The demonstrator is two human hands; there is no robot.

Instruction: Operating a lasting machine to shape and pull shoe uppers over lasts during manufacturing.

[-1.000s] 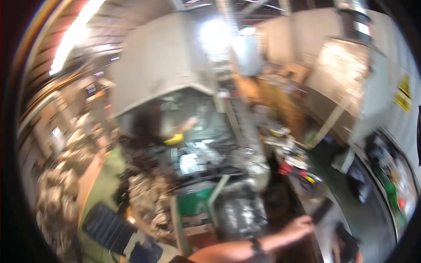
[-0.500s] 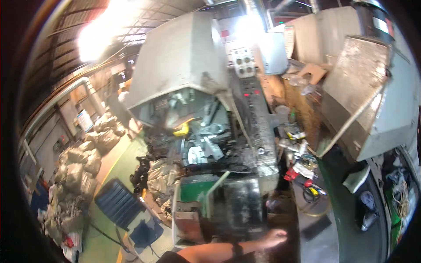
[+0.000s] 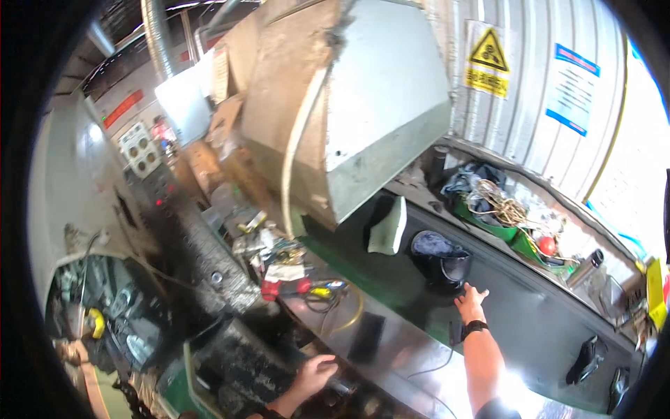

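On the dark conveyor belt (image 3: 447, 328) stands a black boot (image 3: 457, 269) with a grey fluffy lining in its opening. My right hand (image 3: 472, 304), a black band at its wrist, reaches over the belt just beside the boot's near end. Its fingers are spread and nothing is in them; whether a fingertip touches the boot I cannot tell. My left hand (image 3: 314, 375) hovers lower, near the metal table's edge, with loosely bent fingers and no visible load. Beyond the boot, a pale, slab-shaped piece (image 3: 388, 227) stands against something dark. Two black shoes (image 3: 586, 359) (image 3: 618, 388) lie farther right.
A metal table (image 3: 412, 349) beside the belt carries cables, red-handled tools (image 3: 283, 288) and a dark flat pad (image 3: 367, 335). A large metal hood (image 3: 384, 105) overhangs the belt's far end. Green bins (image 3: 488, 225) with rope line the far side. Machinery (image 3: 115, 311) stands left.
The view has swung right, from the machine to the belt. Only one forearm showed before; now both hands are visible, with the right one stretched out toward the boot.
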